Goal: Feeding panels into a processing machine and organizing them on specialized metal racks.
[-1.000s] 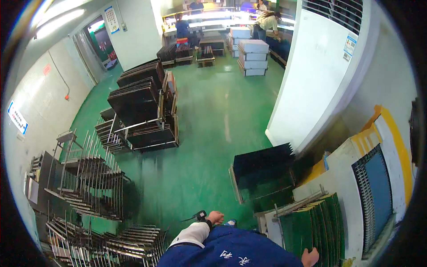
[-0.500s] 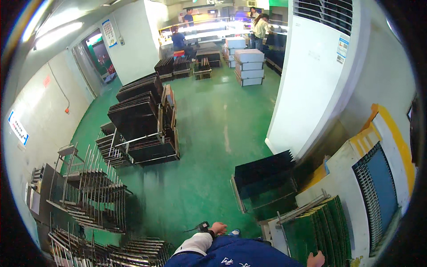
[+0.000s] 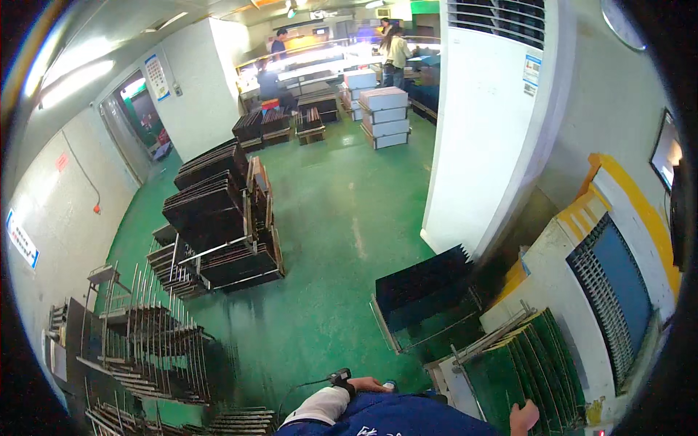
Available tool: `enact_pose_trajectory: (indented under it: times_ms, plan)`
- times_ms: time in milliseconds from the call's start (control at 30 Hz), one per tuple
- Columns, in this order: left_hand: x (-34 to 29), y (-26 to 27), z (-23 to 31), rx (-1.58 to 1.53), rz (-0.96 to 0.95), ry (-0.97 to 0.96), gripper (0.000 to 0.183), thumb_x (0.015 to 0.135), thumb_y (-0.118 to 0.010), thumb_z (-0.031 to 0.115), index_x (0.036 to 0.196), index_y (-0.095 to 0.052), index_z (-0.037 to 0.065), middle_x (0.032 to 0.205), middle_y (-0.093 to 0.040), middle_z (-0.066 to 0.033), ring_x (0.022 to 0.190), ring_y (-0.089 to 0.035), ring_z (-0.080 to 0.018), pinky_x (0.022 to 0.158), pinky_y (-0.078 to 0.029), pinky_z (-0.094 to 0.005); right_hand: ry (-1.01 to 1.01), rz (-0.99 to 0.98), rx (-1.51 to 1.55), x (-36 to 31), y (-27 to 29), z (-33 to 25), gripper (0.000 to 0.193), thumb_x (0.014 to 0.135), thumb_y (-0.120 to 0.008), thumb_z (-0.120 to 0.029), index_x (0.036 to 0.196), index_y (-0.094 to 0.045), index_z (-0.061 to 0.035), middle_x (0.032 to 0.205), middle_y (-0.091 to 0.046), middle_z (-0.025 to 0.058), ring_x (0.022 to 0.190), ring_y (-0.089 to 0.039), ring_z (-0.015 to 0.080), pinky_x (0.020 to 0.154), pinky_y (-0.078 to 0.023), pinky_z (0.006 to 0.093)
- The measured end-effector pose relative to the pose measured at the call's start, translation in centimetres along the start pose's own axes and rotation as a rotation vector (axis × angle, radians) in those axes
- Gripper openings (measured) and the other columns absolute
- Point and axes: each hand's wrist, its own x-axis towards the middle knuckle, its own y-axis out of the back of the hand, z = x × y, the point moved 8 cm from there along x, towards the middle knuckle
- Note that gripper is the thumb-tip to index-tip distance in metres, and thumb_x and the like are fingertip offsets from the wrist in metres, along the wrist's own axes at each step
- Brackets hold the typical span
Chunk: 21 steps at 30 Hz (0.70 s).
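My right hand [image 3: 523, 417] is low on the right, over the face of the green panels [image 3: 534, 363]; its fingers look parted, and I see nothing held. Several of these thin panels stand in a row in a metal-framed rack [image 3: 456, 378]. In front of my body, my left hand [image 3: 367, 384] reaches right with loosely stretched fingers and no object visible in it. A black device [image 3: 339, 377] with a cable is strapped at that wrist. Just beyond the green panels, dark panels [image 3: 422, 291] stand in another rack.
Stacked racks of dark panels [image 3: 211, 211] and metal-rod racks [image 3: 156, 334] line the left. A machine with a roller opening [image 3: 611, 291] is on the right, behind it a white cabinet [image 3: 476, 138]. Pale boxes [image 3: 385, 116] and several people are at the far end.
The view has turned slightly, shifting the room left. My right hand has moved up a little against the green panels. My left hand has moved slightly right, its fingers more stretched.
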Motion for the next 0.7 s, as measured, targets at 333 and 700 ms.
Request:
enact_pose_trajectory:
  times_ms: [333, 700]
  plan:
    - [3.2, -0.9, -0.9, -0.066, -0.117, -0.044, 0.062, 0.074, -0.064, 0.053, 0.113, -0.059, 0.005, 0.110, -0.059, -0.0072, 0.098, -0.055, -0.0175, 0.085, -0.044, -0.0309, 0.047, 0.209, 0.000, 0.7, -1.8, 2.4, 0.031, 0.061, -0.072, -0.022, 0.080, -0.060, 0.0002, 0.075, -0.062, 0.0183, 0.074, -0.061, 0.0340, 0.066, -0.047, 0.0426]
    - [4.7, -1.1, -3.4, -0.195, -0.215, -0.094, 0.049, 0.077, -0.063, 0.037, 0.114, -0.058, 0.004, 0.104, -0.061, -0.0054, 0.092, -0.055, -0.0146, 0.080, -0.045, -0.0285, -0.001, 0.197, 0.012, 1.0, -2.3, 2.8, 0.033, 0.061, -0.073, -0.025, 0.079, -0.061, -0.0003, 0.075, -0.062, 0.0188, 0.073, -0.062, 0.0335, 0.066, -0.049, 0.0417]
